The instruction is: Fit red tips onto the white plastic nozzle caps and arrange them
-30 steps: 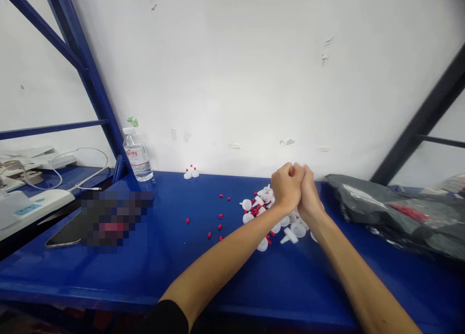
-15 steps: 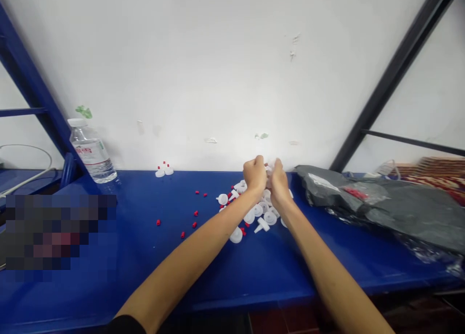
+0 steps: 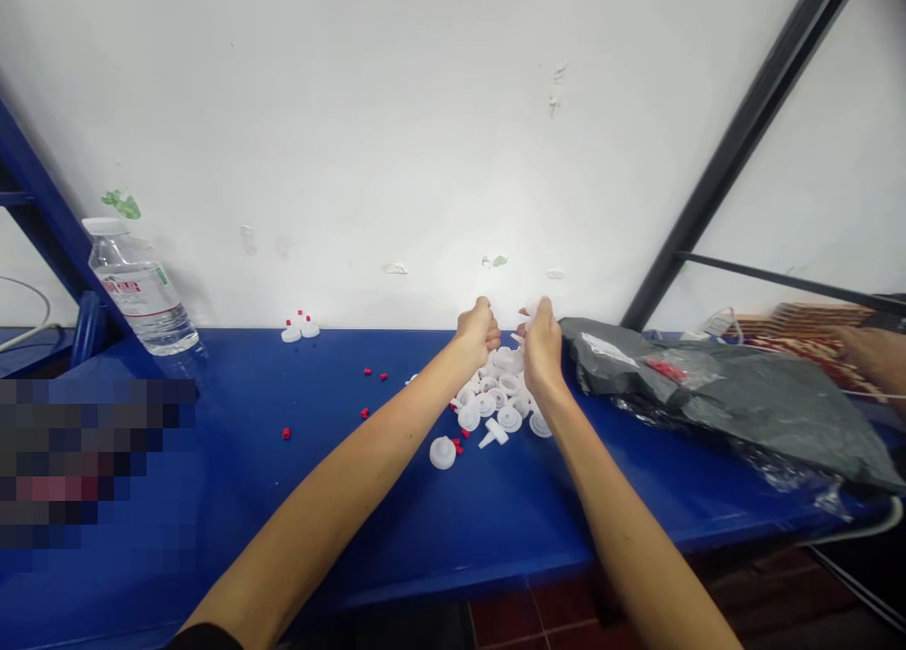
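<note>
While the left hand (image 3: 478,334) bends in, fingers curled, contents can't tell, the right hand (image 3: 544,350) stands upright just beside it, grip closed round a translucent white plastic piece (image 3: 532,308). Round white plastic spout caps (image 3: 485,405) lie heaped below on the blue surface (image 3: 439,537), small cylindrical red plastic tips (image 3: 287,433) scattered left.

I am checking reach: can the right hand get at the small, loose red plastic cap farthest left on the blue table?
Probably not directly: the left forearm stretches between the right hand and that red cap, so that forearm likely must move first.
</note>
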Available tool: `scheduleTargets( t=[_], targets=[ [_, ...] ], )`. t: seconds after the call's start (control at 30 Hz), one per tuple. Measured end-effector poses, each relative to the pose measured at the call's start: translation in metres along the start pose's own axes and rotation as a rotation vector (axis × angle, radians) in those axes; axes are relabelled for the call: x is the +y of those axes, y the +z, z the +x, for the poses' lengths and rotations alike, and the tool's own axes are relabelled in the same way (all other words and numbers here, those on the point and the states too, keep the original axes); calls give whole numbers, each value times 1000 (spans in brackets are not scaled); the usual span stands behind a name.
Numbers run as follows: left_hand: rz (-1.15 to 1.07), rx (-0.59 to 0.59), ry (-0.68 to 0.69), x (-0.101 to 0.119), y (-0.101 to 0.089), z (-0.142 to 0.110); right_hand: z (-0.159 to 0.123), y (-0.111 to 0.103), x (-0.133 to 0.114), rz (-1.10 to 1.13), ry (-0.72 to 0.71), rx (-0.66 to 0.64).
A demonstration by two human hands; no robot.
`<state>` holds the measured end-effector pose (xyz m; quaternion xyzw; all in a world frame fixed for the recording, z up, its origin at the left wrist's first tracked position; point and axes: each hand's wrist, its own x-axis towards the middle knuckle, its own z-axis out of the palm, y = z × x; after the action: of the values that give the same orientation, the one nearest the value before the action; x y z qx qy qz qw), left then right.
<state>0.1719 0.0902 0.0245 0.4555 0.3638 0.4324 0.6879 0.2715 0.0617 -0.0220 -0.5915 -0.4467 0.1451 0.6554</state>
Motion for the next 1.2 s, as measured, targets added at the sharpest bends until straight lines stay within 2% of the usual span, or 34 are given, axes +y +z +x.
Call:
scheduleTargets(
  t=[0.07, 0.13, 0.37, 0.5, 0.8, 0.97, 1.2],
  targets=[
    [37, 18, 44, 1, -3, 3, 0, -6, -5, -77, 0, 98],
    [104, 27, 80, 1, -7, 7, 0, -11, -10, -151, -13, 131],
    [495, -19, 146, -13, -25, 20, -3, -21, -14, -366, -34, -5],
    [651, -55, 171, -19, -26, 25, -3, -20, -8, -424, -21, -65],
    [769, -112, 210, -11, -21, 20, -1, -21, 1, -405, -13, -126],
    [808, -114, 236, -11, -24, 21, -2, -22, -5, -454, 8, -146],
    [870, -126, 238, -8, -27, 20, -4, -23, -14, -513, -3, -104]
  ],
)
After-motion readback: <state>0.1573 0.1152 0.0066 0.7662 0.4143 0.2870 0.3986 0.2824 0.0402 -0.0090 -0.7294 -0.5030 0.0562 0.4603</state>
